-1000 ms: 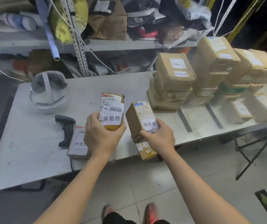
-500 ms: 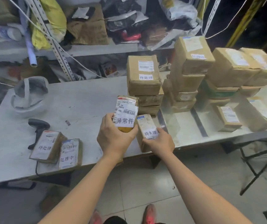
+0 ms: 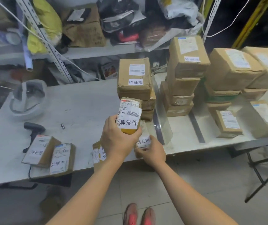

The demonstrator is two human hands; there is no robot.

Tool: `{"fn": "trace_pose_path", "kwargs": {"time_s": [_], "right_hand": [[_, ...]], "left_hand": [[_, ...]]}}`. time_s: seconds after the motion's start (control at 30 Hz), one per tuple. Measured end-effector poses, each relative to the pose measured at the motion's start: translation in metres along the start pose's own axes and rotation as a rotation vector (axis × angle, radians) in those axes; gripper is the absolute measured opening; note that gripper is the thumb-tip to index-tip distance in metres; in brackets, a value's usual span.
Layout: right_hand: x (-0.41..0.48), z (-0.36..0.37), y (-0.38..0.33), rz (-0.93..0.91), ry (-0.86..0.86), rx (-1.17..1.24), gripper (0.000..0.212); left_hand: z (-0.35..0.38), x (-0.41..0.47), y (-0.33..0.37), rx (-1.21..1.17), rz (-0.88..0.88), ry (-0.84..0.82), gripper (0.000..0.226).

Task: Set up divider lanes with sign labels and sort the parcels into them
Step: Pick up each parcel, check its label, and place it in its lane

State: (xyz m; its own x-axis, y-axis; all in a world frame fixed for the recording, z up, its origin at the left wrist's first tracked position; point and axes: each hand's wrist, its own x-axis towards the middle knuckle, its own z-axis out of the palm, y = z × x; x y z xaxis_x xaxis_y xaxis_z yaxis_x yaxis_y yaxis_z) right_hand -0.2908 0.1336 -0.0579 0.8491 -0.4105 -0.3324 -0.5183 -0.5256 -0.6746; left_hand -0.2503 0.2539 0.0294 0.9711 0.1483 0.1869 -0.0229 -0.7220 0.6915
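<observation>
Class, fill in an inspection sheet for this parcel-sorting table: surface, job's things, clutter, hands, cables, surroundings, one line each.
Surface: white table, scuffed; a clear divider stands on it, a dark strip lies further right.
Job's things: brown parcels stacked in lanes, the nearest stack labelled 待处理 on top; loose parcels at the front left.
Clutter: black scanner and white helmet on the left.
Hands: left hand grips a parcel marked 异常件; right hand holds a parcel marked 待处理 at the front edge.
Cables: scanner cable hangs over the front edge; white cords hang by the shelf.
Surroundings: crowded shelf behind, tiled floor below.
</observation>
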Motion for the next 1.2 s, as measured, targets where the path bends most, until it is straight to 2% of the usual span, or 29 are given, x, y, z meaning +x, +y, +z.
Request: {"fn": "trace_pose_path", "kwargs": {"time_s": [0.07, 0.13, 0.37, 0.53, 0.73, 0.9, 1.2], "right_hand": [[0.0, -0.013, 0.002, -0.031, -0.038, 0.012, 0.053], [0.001, -0.033, 0.003, -0.038, 0.019, -0.032, 0.063], [0.013, -0.14, 0.016, -0.04, 0.233, -0.197, 0.055], [0.022, -0.209, 0.039, -0.053, 0.276, -0.26, 0.052], [0.051, -0.27, 0.083, -0.158, 0.267, -0.314, 0.046], [0.078, -0.315, 0.112, -0.241, 0.212, -0.348, 0.055], [0.113, -0.358, 0.139, -0.298, 0.122, -0.43, 0.056]], "left_hand": [[0.002, 0.002, 0.006, -0.028, 0.014, -0.018, 0.075], [0.004, 0.004, 0.015, -0.055, 0.039, -0.049, 0.074], [0.024, 0.002, 0.07, -0.147, 0.139, -0.1, 0.071], [0.054, -0.016, 0.113, -0.144, 0.133, -0.133, 0.072], [0.105, -0.042, 0.153, -0.083, 0.092, -0.095, 0.074], [0.142, -0.068, 0.179, -0.04, 0.014, -0.06, 0.076], [0.204, -0.096, 0.19, 0.089, -0.198, -0.15, 0.073]]}}
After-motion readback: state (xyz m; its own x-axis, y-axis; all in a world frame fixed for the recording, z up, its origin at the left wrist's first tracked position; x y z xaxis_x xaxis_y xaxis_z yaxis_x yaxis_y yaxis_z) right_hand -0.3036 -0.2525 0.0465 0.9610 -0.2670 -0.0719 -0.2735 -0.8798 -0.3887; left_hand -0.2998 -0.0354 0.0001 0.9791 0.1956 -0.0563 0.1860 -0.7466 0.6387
